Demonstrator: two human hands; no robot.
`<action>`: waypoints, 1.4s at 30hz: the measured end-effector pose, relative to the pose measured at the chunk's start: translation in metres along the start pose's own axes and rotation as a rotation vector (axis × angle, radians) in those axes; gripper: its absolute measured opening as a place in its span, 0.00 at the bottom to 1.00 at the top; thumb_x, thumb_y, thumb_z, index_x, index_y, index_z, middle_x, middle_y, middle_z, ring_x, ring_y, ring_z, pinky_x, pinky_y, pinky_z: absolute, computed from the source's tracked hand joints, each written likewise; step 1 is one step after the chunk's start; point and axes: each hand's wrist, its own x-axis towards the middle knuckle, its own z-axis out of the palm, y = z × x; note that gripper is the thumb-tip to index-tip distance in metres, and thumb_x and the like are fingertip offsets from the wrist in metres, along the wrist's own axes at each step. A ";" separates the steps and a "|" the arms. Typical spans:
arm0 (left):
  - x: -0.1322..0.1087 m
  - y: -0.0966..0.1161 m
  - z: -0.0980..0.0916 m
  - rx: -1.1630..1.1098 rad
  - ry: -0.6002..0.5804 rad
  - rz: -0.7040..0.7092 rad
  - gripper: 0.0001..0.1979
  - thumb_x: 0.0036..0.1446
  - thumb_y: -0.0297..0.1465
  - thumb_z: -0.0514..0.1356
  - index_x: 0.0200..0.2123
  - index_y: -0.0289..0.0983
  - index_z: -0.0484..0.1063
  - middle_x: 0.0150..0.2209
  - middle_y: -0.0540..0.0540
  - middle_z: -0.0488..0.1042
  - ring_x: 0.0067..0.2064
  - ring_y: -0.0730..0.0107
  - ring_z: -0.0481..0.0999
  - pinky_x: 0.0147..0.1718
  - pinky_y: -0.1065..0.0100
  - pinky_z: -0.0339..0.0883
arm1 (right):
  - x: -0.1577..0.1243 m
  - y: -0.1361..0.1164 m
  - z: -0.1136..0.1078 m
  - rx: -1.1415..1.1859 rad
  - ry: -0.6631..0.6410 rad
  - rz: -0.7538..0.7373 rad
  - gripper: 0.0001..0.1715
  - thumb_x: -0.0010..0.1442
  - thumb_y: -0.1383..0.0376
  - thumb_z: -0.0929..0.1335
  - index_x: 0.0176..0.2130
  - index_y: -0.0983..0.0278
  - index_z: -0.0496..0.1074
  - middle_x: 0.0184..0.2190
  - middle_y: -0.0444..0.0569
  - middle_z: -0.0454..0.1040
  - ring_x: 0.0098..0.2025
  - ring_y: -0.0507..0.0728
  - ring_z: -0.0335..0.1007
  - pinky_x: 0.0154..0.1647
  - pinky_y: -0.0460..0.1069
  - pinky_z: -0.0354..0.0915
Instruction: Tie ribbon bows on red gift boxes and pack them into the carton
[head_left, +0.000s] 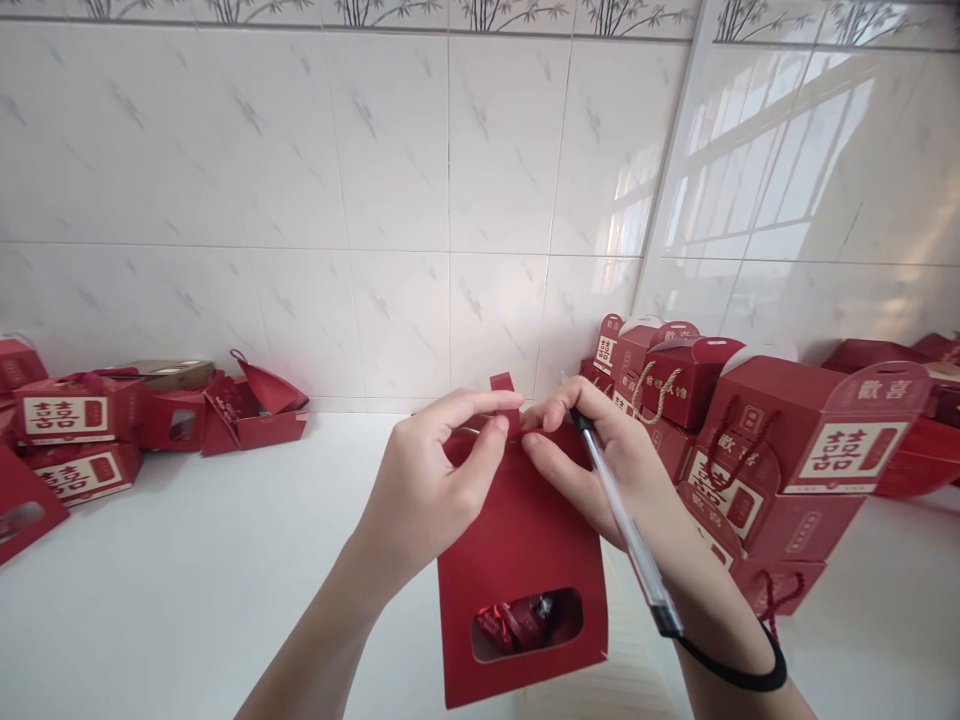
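A red paper gift box [517, 545] with a cut-out window is upright between my hands, its top edge gathered. Shiny wrapped sweets [525, 622] show through the window. My left hand [439, 475] pinches a short red ribbon [501, 383] at the box's top between thumb and forefinger. My right hand [600, 450] is closed, its thumb and fingertips at the top edge close to the ribbon. A clear pen [628, 530] with black ends is tucked in that hand, lying slantwise over its back. Just what the right fingertips pinch is hidden.
Stacked red gift boxes [806, 440] with printed characters and rope handles stand at right. More red boxes [75, 410], some open, lie at left. A pale lined sheet [637, 640] rests on the white table [187, 600]. A tiled wall [405, 150] rises behind.
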 end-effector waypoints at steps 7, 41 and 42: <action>0.000 -0.001 -0.006 -0.001 -0.098 0.021 0.17 0.54 0.24 0.55 0.46 0.43 0.73 0.43 0.48 0.76 0.43 0.66 0.75 0.41 0.68 0.72 | -0.001 0.000 -0.001 -0.002 0.004 0.036 0.07 0.57 0.69 0.65 0.32 0.60 0.59 0.32 0.43 0.67 0.34 0.52 0.64 0.31 0.45 0.60; -0.001 0.003 -0.004 -0.125 -0.093 -0.088 0.20 0.51 0.25 0.57 0.48 0.43 0.60 0.27 0.53 0.68 0.33 0.69 0.73 0.35 0.67 0.69 | -0.007 -0.011 0.003 -0.089 0.096 -0.027 0.12 0.57 0.71 0.64 0.29 0.60 0.54 0.30 0.42 0.70 0.32 0.52 0.66 0.31 0.46 0.61; -0.001 0.003 -0.004 -0.143 -0.096 -0.096 0.20 0.51 0.25 0.57 0.47 0.43 0.60 0.26 0.53 0.68 0.32 0.70 0.73 0.34 0.67 0.69 | -0.007 -0.011 0.003 -0.084 0.094 -0.025 0.12 0.57 0.71 0.64 0.29 0.60 0.54 0.29 0.42 0.69 0.31 0.52 0.66 0.31 0.46 0.60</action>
